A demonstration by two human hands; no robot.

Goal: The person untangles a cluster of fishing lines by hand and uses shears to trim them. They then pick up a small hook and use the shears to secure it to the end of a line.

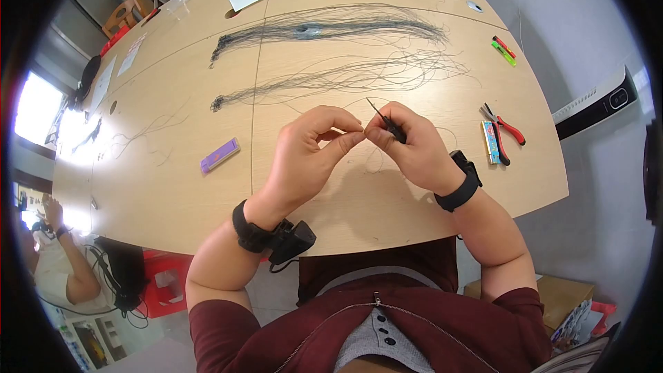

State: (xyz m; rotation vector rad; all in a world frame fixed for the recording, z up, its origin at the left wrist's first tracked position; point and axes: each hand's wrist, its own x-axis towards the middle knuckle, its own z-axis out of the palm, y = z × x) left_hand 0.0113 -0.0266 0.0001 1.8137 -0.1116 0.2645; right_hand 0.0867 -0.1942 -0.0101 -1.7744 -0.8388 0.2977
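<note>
My left hand (311,155) is closed in a pinch, thumb against forefinger, on a thin line whose loops show faintly below the fingers. The fingertips of my right hand (421,155) meet it at the same spot. A small black pointed tool (394,129) lies in my right hand, its thin tip slanting up and to the left; I cannot tell its exact kind. Just beyond both hands, a loose bundle of thin dark lines (331,79) stretches across the table, with small dark pieces (217,103) gathered at its left end.
Farther back lies a second, denser bundle (276,32). At the right are red-handled pliers (510,132) and a blue patterned box (491,142); at the left, a purple box (219,156). Another person (69,269) sits at the lower left. The table's (159,214) curved edge runs before me.
</note>
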